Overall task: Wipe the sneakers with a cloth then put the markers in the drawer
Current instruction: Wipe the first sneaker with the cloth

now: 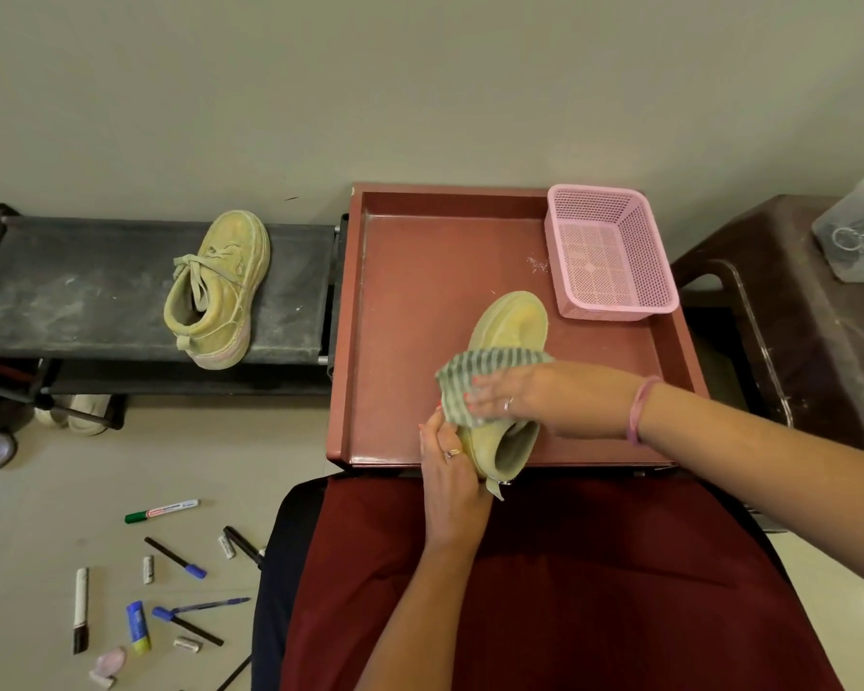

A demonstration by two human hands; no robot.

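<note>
A yellowish sneaker [512,324] lies in the red-brown open drawer [410,311], toe pointing away from me. My left hand [450,471] grips its heel side. My right hand [525,396] presses a green striped cloth [475,371] flat onto the sneaker's middle with straight fingers. A second yellowish sneaker [218,286] rests on the dark shoe rack [71,291] at the left. Several markers and pens lie scattered on the floor at the lower left, among them a green-capped marker [163,510] and a blue-capped marker [175,558].
A pink perforated basket [609,251] sits in the drawer's far right corner. A brown plastic stool [794,311] with a clear container [856,231] stands to the right. A glue stick [138,626] and small caps lie among the markers. Shoes sit under the rack.
</note>
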